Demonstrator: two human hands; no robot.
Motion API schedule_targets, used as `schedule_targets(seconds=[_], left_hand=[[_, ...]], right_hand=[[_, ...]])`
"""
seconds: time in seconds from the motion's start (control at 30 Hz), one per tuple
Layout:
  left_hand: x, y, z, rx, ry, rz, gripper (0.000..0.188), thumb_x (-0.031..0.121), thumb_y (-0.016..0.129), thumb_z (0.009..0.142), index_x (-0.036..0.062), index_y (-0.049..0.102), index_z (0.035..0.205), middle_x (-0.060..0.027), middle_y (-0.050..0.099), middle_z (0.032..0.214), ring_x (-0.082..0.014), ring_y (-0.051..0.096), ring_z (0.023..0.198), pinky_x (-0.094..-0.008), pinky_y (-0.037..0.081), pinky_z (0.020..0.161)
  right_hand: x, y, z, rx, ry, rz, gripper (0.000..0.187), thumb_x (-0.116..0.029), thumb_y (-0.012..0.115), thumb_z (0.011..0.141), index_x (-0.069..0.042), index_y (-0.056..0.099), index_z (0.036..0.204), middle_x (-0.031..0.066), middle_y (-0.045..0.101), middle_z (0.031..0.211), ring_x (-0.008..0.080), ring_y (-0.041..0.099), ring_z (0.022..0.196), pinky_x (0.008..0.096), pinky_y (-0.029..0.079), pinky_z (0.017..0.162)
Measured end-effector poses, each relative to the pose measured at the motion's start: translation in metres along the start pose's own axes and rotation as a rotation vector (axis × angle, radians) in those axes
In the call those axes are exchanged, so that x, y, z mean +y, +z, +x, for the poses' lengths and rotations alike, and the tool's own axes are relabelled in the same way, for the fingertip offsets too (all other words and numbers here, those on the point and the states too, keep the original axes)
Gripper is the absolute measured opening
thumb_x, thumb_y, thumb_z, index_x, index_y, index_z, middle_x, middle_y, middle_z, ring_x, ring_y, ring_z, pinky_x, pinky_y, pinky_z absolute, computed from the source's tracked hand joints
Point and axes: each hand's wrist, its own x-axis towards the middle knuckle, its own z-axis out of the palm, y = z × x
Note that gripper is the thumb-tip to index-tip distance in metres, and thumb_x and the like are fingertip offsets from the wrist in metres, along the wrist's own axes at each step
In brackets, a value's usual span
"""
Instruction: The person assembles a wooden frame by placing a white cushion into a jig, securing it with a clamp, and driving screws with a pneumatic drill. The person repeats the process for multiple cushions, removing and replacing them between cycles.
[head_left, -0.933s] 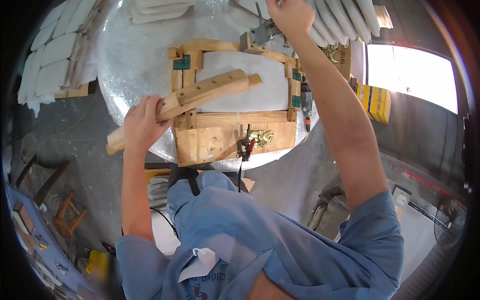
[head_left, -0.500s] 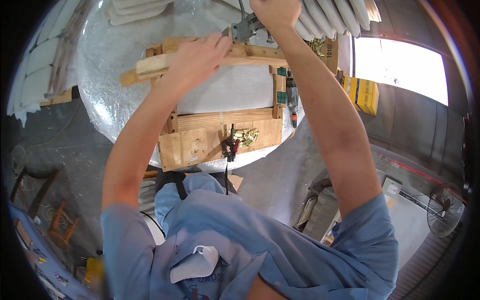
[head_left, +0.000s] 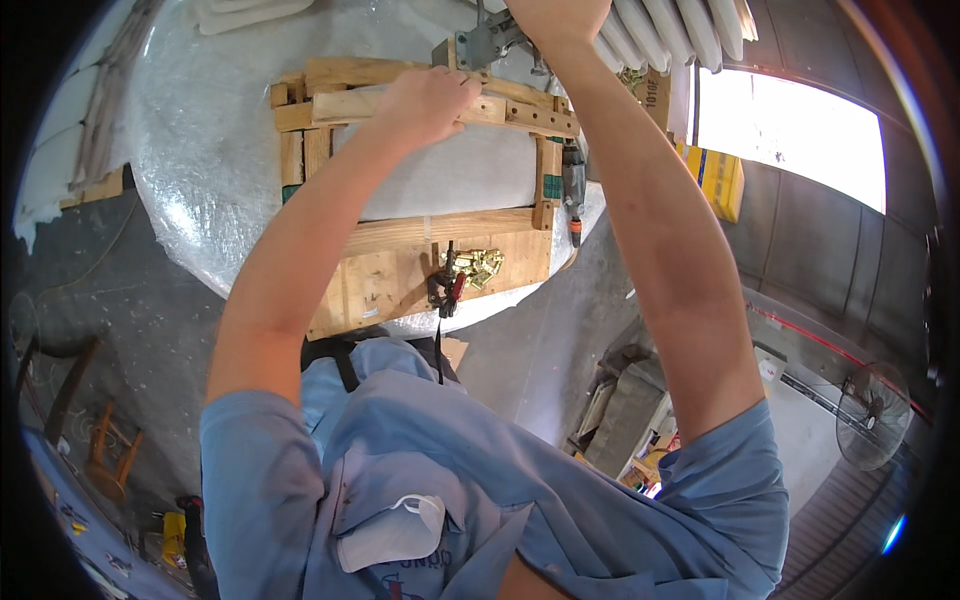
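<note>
A pale wooden bar (head_left: 490, 108) lies near the far side of a rectangular wooden frame (head_left: 440, 232). Round holes show along its right-hand part. My left hand (head_left: 432, 102) is closed over the bar's middle, fingers curled around its far edge. Just beyond the bar stands a grey metal clamp (head_left: 485, 45). My right hand (head_left: 562, 22) is closed beside that clamp at the top edge of the view. What its fingers hold is hidden. The frame rests on a wooden board (head_left: 385, 285), with a white surface showing inside it.
Brass-coloured fittings (head_left: 480, 266) and a black-and-red tool (head_left: 447, 290) lie on the board's near part. A power screwdriver (head_left: 573, 190) is at the frame's right. Clear plastic wrap (head_left: 190, 190) covers the round worktop. Pale curved pieces (head_left: 665, 35) stand at the far right.
The wooden bar's left end no longer sticks out past the frame; the bar has shifted right and its holes now show. My left hand went along with it. My right hand stays beside the clamp.
</note>
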Motion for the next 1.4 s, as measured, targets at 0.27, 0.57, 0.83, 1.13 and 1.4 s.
schedule_targets(seconds=[0.27, 0.57, 0.83, 1.13, 1.4], left_hand=[[-0.006, 0.006, 0.003, 0.051, -0.005, -0.086, 0.042, 0.035, 0.086, 0.088, 0.0062, 0.064, 0.109, -0.0087, 0.074, 0.110, -0.0286, 0.071, 0.108, -0.0445, 0.061, 0.091], [0.002, 0.002, 0.002, 0.037, -0.083, -0.115, 0.047, 0.035, 0.085, 0.086, 0.0035, 0.069, 0.118, -0.0108, 0.075, 0.118, -0.0295, 0.070, 0.118, -0.0434, 0.060, 0.097], [-0.007, -0.007, 0.007, -0.043, -0.178, -0.242, 0.038, 0.034, 0.085, 0.085, 0.0057, 0.075, 0.108, -0.0098, 0.077, 0.114, -0.0288, 0.070, 0.117, -0.0426, 0.060, 0.097], [-0.005, -0.002, 0.014, -0.069, -0.141, -0.215, 0.037, 0.035, 0.086, 0.085, 0.0087, 0.076, 0.109, -0.0061, 0.076, 0.113, -0.0257, 0.069, 0.114, -0.0410, 0.059, 0.097], [-0.010, 0.003, 0.015, -0.113, -0.157, -0.278, 0.037, 0.036, 0.086, 0.086, 0.0087, 0.075, 0.107, -0.0064, 0.076, 0.115, -0.0267, 0.069, 0.115, -0.0419, 0.059, 0.097]], right_hand=[[-0.005, -0.019, 0.015, -0.202, 0.104, 0.166, 0.035, -0.044, 0.073, 0.091, -0.010, 0.079, 0.093, 0.0151, 0.074, 0.075, 0.0362, 0.074, 0.075, 0.0470, 0.056, 0.071], [0.033, 0.063, 0.048, -0.145, 0.251, 0.450, 0.034, -0.038, 0.069, 0.096, -0.009, 0.078, 0.113, 0.0131, 0.076, 0.087, 0.0258, 0.074, 0.084, 0.0433, 0.056, 0.080], [0.018, 0.099, 0.062, -0.096, 0.513, 0.518, 0.038, -0.037, 0.071, 0.097, -0.008, 0.077, 0.120, 0.0186, 0.079, 0.095, 0.0334, 0.075, 0.092, 0.0451, 0.056, 0.084], [0.050, 0.078, 0.057, -0.848, 1.200, 1.072, 0.089, -0.057, 0.075, 0.089, -0.007, 0.043, 0.155, 0.0235, 0.067, 0.126, 0.0306, 0.071, 0.091, 0.0527, 0.059, 0.075], [0.062, 0.127, 0.033, -0.905, 1.160, 0.870, 0.033, -0.039, 0.067, 0.099, -0.010, 0.060, 0.111, 0.0033, 0.064, 0.085, 0.0176, 0.062, 0.065, 0.0357, 0.052, 0.059]])
